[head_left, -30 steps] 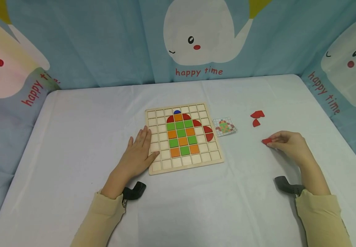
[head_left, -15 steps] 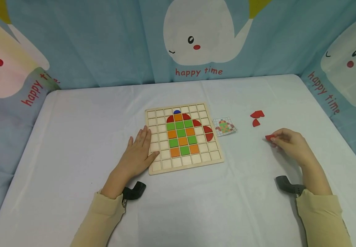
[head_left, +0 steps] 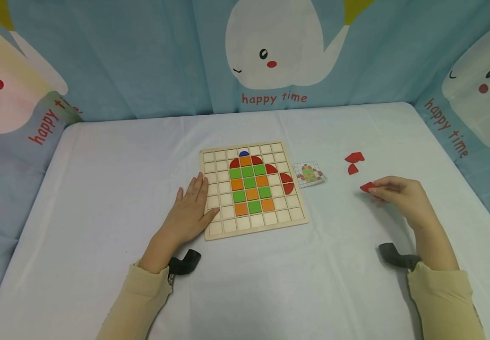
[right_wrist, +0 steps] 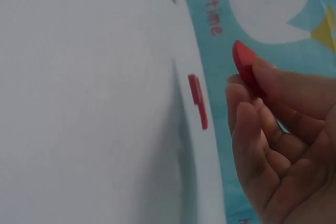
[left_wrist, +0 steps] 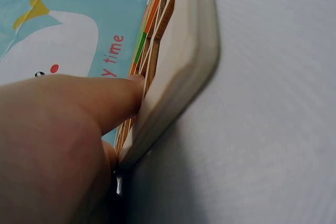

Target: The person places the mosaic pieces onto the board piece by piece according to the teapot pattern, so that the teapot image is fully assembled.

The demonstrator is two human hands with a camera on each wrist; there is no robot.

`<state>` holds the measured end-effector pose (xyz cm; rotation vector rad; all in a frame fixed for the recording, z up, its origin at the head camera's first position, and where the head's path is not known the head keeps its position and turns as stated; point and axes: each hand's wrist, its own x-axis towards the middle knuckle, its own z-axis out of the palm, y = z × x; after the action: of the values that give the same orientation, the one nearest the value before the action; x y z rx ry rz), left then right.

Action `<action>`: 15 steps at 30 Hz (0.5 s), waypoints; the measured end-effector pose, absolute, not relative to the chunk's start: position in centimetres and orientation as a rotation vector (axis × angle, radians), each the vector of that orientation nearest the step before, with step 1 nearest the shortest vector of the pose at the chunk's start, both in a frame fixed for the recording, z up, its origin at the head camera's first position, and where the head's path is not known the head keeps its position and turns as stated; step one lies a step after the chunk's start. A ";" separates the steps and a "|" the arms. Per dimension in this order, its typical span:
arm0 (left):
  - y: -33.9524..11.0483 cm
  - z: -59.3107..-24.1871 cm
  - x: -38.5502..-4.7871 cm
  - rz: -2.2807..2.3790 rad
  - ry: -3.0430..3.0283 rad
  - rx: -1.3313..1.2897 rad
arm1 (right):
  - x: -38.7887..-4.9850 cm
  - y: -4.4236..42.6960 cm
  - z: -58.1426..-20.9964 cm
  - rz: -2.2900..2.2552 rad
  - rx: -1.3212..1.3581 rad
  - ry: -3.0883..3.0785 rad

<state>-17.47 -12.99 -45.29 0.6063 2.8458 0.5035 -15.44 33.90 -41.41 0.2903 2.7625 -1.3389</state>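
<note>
A wooden grid board point(head_left: 279, 218) lies on the table with green and orange squares, several red quarter-round pieces and a blue half-round piece in its cells. Along its left edge rests my left hand point(head_left: 187, 212), fingers straight and thumb over the border; the left wrist view shows the thumb on the board's rim point(left_wrist: 184, 51). My right hand point(head_left: 402, 196) pinches a red quarter-round piece point(head_left: 366, 187) between thumb and fingers, held just above the table. In the right wrist view that red piece point(right_wrist: 243, 61) stands tilted at the fingertips.
Right of the board lies a small pattern card point(head_left: 310, 174). Farther right, several loose red pieces point(head_left: 355, 157) sit close together on the white tablecloth point(head_left: 100, 189). A blue curtain point(head_left: 151, 56) with whale prints hangs behind the table.
My right hand has lifted slightly and turned the red piece in its fingertips, shifting it a little right and back left. My left hand and the board have stayed put.
</note>
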 end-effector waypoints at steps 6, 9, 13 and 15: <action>-13.0 -45.3 -17.5 0.500 2.843 0.596 | -15.4 32.5 -41.0 -1.418 0.174 2.727; -13.0 -45.3 -17.5 0.499 2.845 0.595 | -15.5 31.6 -40.8 -1.434 0.133 2.708; -13.1 -45.3 -17.5 0.502 2.845 0.598 | -15.7 30.2 -40.4 -1.442 0.066 2.698; -13.1 -45.4 -17.5 0.505 2.844 0.601 | -15.9 29.5 -40.3 -1.434 0.033 2.693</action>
<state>-17.46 -13.05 -45.35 0.6013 2.8442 0.5046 -15.88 29.50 -40.30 0.0333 2.6925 -1.4339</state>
